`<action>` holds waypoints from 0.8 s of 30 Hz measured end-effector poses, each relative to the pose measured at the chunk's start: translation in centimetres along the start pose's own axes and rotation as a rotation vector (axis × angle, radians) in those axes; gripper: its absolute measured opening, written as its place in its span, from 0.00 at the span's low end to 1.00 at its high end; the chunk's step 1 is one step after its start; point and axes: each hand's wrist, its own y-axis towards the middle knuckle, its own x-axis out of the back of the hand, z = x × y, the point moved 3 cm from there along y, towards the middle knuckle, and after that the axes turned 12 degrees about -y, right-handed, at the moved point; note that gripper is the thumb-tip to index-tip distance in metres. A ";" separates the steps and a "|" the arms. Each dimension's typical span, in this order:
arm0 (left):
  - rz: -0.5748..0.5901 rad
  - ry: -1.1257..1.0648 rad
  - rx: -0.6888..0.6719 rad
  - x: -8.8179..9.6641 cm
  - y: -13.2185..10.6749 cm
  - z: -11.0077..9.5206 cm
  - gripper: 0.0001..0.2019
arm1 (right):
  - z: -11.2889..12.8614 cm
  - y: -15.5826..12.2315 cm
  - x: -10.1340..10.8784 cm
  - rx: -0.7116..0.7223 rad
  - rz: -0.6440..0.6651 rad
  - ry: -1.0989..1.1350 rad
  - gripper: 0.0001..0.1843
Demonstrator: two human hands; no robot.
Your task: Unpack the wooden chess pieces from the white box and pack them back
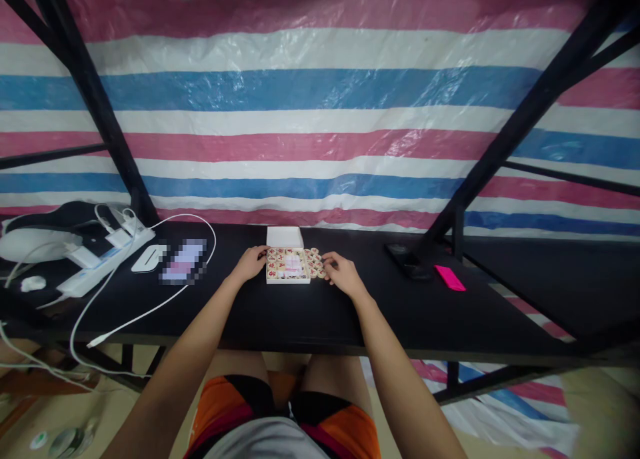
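Observation:
A small white box holding several round wooden chess pieces with red marks sits on the black table. A few loose pieces lie just right of the box. My left hand rests against the box's left side, fingers curled on its edge. My right hand is at the loose pieces, fingers bent and pinched over them. The box's white lid lies right behind it.
On the left lie a white power strip with chargers and cables, a white mouse, a blurred phone and a dark headset. At right are a black phone and a pink card. Black frame struts rise on both sides.

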 end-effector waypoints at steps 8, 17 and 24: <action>-0.008 -0.003 -0.009 -0.1 0.0 0.2 0.18 | 1.7 -0.3 -0.1 0.245 -0.201 -0.396 0.12; -0.006 0.004 -0.017 -0.1 0.0 0.1 0.18 | 7.4 -3.0 -5.6 0.788 0.037 -0.572 0.20; 0.005 -0.026 -0.023 -0.1 -0.1 0.0 0.18 | 6.8 -2.7 -5.6 0.761 0.020 -0.600 0.20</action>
